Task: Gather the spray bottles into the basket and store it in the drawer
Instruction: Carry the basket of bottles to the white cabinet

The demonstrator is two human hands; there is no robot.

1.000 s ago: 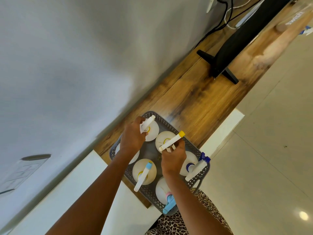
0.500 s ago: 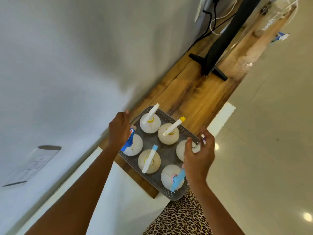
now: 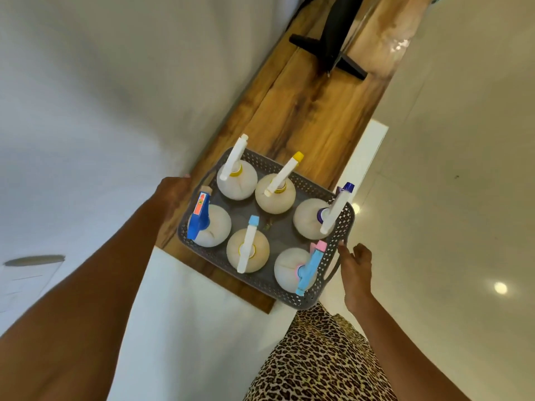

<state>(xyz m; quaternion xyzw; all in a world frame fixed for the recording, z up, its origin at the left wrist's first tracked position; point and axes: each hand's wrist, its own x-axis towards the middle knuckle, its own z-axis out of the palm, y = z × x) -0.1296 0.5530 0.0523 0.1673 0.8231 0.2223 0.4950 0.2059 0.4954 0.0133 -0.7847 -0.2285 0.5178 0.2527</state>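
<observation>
A grey perforated basket [image 3: 341, 227] sits on the near end of a wooden top [image 3: 312, 117] and holds several white spray bottles upright. Their spray heads differ: a dark blue one [image 3: 199, 218] at the left, a white one [image 3: 234, 157], a yellow-tipped one [image 3: 285, 173], a purple-tipped one [image 3: 335, 209], a light-blue-tipped one [image 3: 247, 244] and a pink-and-blue one [image 3: 309, 267]. My left hand [image 3: 173, 192] is at the basket's left end, its fingers hidden behind the rim. My right hand [image 3: 356, 264] touches the loop handle [image 3: 333, 270] on the right end with its fingertips.
A black monitor stand [image 3: 333, 53] stands farther along the wooden top. A white cabinet top [image 3: 188, 328] lies below the basket, and a white panel [image 3: 364, 157] edges the wood on the right. A glossy tiled floor [image 3: 463, 198] is at the right, a grey wall at the left.
Both hands left the bottle heads and moved outward to the two ends of the basket. The camera has come closer to the basket.
</observation>
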